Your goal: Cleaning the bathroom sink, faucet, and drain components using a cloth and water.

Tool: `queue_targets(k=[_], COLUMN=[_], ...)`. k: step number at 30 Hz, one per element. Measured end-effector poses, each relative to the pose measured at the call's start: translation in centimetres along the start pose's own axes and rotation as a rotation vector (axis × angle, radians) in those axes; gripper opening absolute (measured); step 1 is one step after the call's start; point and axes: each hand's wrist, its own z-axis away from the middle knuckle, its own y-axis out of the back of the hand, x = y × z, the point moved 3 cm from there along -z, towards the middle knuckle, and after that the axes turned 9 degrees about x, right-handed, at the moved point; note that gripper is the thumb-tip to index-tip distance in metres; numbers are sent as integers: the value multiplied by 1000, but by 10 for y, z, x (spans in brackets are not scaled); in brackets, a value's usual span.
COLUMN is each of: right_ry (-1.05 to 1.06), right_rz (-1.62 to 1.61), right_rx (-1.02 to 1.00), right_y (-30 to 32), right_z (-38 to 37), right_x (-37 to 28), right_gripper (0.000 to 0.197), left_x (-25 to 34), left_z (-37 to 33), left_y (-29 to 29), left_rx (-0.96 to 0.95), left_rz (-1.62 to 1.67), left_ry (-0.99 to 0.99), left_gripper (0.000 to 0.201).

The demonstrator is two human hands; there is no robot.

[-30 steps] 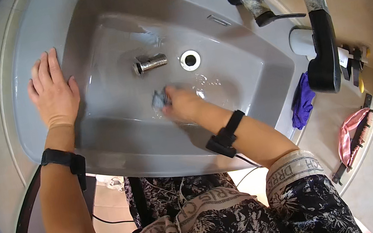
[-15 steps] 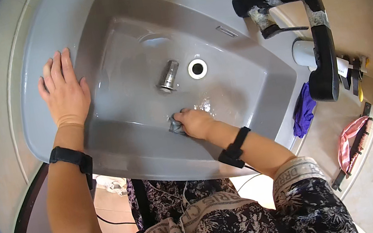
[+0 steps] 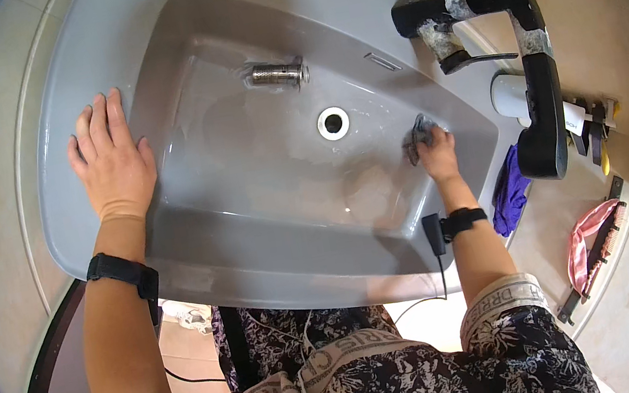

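Currently, the grey-blue wad (image 3: pixel 418 138) is at the far right corner of the floor of the grey sink (image 3: pixel 65 215), under the right hand (image 3: pixel 439 155). Right fingers: curled closed over the near side of the wad, thumb hidden; exact grip cannot be told. Left hand (image 3: pixel 116 168): palm down on the left rim, 4 fingers lightly spread, thumb apart, nothing held.

Also noted: 1 metal drain plug (image 3: pixel 276 76) lies on its side near the sink's far edge, apart from the drain opening (image 3: pixel 333 123). Black faucet (image 3: pixel 540 102) stands at the far right; purple cloth (image 3: pixel 509 194) lies just outside the right edge.

Handling (judged): wad likely light, soft and crushable, slippery if wet, hardly fragile. Best hold: bunched middle, fingertips over the top, since loose edges would fold away. Material, cloth or mesh, cannot be told.
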Motion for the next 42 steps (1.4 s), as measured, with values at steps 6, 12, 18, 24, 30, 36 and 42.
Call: queue_targets(k=[6, 12, 18, 24, 30, 36, 42], right_ry=[457, 814, 310, 753, 452, 526, 666], right_rz=[97, 155, -21, 9, 169, 145, 249], right_rx=[-11, -104, -7, -221, -78, -57, -28], right_y=[-47, -33, -36, -39, -24, -40, -42], right_z=[44, 69, 42, 93, 63, 63, 84], right_x=[-155, -145, -168, -168, -104, -178, -173], right_gripper=[53, 53, 47, 44, 44, 51, 55], left_x=[-1, -5, 3, -1, -3, 0, 0], left_z=[2, 4, -2, 2, -1, 0, 0], left_y=[-5, -7, -2, -6, 0, -4, -4], left_rx=[18, -8, -12, 1, 15, 21, 14], left_rz=[-2, -24, -12, -17, -2, 0, -8], left_ry=[1, -6, -12, 1, -2, 2, -6], left_gripper=[76, 77, 77, 77, 77, 77, 77])
